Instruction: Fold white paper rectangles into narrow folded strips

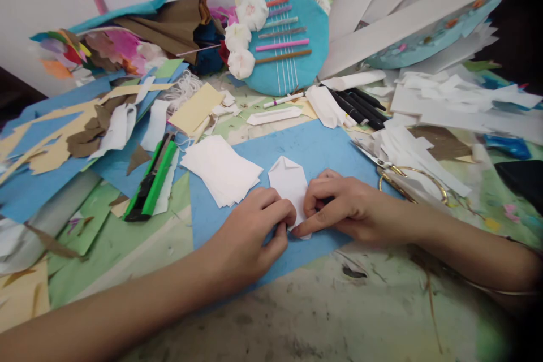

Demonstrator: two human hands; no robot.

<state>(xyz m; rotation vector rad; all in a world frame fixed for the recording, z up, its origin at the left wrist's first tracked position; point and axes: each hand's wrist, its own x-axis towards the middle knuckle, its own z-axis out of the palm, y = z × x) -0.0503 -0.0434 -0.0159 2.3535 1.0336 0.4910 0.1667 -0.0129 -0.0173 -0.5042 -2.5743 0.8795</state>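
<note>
A small white piece of paper [287, 178] lies on a blue sheet [254, 144], its far corners folded in to a blunt tip. My left hand [261, 229] is closed at the paper's near left edge, thumb and fingers pinched together. From the other side, my right hand [345, 206] has curled fingers on the right edge, with its index finger pressing the near end. The fingers partly hide the near end of the paper. Left of it sits a stack of white paper pieces [223, 169].
A green box cutter [153, 178] lies to the left, among paper scraps. Scissors with gold handles [418, 178] rest beyond my right wrist. Black pens [358, 107] and folded white strips lie behind the sheet. A blue paper guitar-like craft [297, 28] leans at the back.
</note>
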